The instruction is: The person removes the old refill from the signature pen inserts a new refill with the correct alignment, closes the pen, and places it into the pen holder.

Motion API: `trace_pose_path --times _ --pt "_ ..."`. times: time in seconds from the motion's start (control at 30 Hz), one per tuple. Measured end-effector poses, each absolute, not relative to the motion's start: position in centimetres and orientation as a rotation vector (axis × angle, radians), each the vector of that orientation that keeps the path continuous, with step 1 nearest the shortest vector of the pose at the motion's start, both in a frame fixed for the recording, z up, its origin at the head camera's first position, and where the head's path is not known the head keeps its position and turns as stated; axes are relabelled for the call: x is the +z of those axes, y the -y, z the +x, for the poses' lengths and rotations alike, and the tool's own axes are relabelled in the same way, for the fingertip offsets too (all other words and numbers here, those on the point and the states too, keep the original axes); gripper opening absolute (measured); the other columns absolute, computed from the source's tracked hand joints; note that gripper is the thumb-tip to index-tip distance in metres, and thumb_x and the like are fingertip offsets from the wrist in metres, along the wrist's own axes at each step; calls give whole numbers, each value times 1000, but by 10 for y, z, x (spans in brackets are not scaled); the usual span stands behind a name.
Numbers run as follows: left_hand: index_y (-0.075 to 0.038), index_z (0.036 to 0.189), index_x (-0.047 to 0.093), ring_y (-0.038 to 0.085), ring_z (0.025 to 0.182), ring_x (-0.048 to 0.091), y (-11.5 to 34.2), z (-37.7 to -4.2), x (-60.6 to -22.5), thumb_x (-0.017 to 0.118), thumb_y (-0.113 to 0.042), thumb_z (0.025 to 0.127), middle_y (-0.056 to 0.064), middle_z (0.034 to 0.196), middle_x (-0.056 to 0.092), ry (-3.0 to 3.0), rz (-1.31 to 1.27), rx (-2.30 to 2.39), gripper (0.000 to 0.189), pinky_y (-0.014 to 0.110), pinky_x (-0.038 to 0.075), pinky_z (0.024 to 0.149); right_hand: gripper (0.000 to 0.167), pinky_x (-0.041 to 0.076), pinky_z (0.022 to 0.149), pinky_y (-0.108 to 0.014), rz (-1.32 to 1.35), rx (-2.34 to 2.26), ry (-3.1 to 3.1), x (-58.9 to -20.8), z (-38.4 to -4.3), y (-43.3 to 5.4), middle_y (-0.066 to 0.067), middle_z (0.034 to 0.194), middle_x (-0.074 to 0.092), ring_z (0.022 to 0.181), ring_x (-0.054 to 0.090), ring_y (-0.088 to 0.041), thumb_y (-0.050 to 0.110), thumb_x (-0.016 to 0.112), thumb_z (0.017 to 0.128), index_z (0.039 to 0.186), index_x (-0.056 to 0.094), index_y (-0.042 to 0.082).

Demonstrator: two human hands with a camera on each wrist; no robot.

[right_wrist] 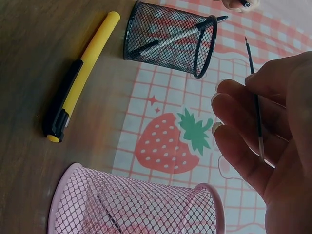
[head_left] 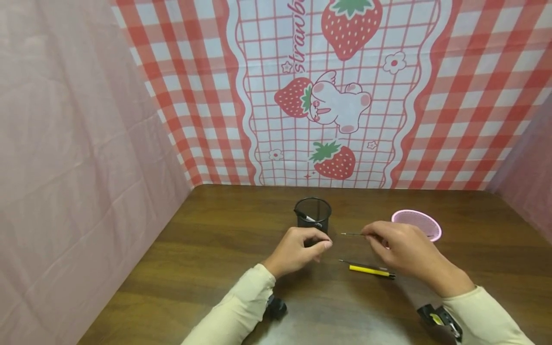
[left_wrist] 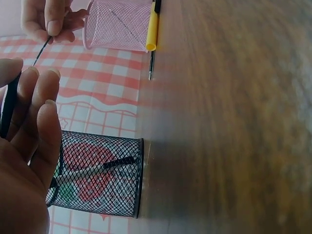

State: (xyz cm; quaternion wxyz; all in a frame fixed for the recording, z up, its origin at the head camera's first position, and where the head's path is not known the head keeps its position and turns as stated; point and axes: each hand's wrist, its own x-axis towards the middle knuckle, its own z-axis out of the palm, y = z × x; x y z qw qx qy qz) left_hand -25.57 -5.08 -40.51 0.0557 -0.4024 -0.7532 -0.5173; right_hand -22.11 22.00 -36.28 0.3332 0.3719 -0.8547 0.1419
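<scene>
My left hand (head_left: 299, 251) pinches a slim black pen part (left_wrist: 10, 105) between thumb and fingers; its round end (right_wrist: 246, 4) shows in the right wrist view. My right hand (head_left: 405, 247) holds a thin pen refill (right_wrist: 254, 92) with thumb and fingertips, its fine tip (head_left: 345, 234) pointing toward the left hand across a gap. Between and below the hands, a yellow pen barrel (head_left: 368, 270) with black parts lies on the table. Beside the barrel is another thin refill (left_wrist: 151, 68), its metal tip sticking out past the yellow end.
Just beyond my left hand stands a black mesh pen cup (head_left: 314, 215) with a black-and-white pen (right_wrist: 173, 38) leaning inside. A pink mesh cup (head_left: 416, 213) stands behind my right hand, a thin dark stick (right_wrist: 108, 212) in it. A checked strawberry cloth (head_left: 207, 96) hangs behind the wooden table (head_left: 207, 249).
</scene>
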Motion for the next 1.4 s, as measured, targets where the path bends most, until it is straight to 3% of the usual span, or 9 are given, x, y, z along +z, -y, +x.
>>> trace_pose_path --times 0.07,0.13,0.23,0.77,0.87,1.03,1.13,1.27,1.4 --pt "-8 102 75 12 56 64 51 -255 -405 70 -13 95 7 76 69 2292 -1212 -1566 10 22 53 55 12 46 51 -24 987 375 2214 -364 -221 -219 12 80 68 64 52 4 25 64 93 93 71 16" --pt "-5 101 75 12 56 64 50 -252 -402 70 -10 95 7 77 69 2296 -1204 -1566 9 21 53 55 32 46 52 -23 1001 381 2202 -365 -221 -218 11 80 68 65 52 4 39 51 102 92 71 16" --pt "-2 100 74 11 56 64 50 -244 -393 70 -6 94 8 79 70 2291 -1204 -1562 9 21 53 56 51 46 52 -22 1011 392 2189 -365 -221 -215 11 81 68 65 53 4 49 35 105 92 71 15" --pt "7 97 72 24 57 67 50 -233 -377 73 3 89 12 82 69 2225 -1246 -1571 9 21 54 57 47 51 55 -27 1055 400 2189 -367 -217 -207 11 84 69 69 59 1 47 37 106 93 70 16" --pt "5 97 73 19 56 66 50 -234 -377 74 2 89 11 82 69 2219 -1251 -1543 9 20 54 58 45 51 55 -27 1046 404 2209 -368 -216 -206 12 84 69 69 58 2 46 40 106 93 71 16" --pt "4 97 73 16 57 66 50 -235 -378 74 2 88 11 85 69 2206 -1261 -1532 9 20 54 58 6 50 55 -25 1055 417 2216 -369 -215 -205 12 85 69 69 58 3 20 69 92 94 71 16" --pt "4 97 73 12 58 65 50 -235 -379 75 2 87 11 86 69 2195 -1270 -1522 10 19 54 59 8 49 55 -23 1059 425 2220 -370 -215 -204 13 85 69 69 57 4 23 67 94 95 71 16" --pt "3 96 73 1 60 62 51 -235 -379 76 2 86 11 86 69 2181 -1273 -1498 10 18 54 61 36 48 56 -22 1063 431 2223 -372 -215 -202 14 86 68 68 55 5 40 47 105 95 71 16" --pt "3 96 73 -3 62 60 51 -234 -379 76 3 86 11 87 68 2173 -1273 -1495 10 18 54 62 11 48 56 -21 1073 435 2227 -372 -215 -201 15 86 67 68 54 6 27 64 98 96 71 18"
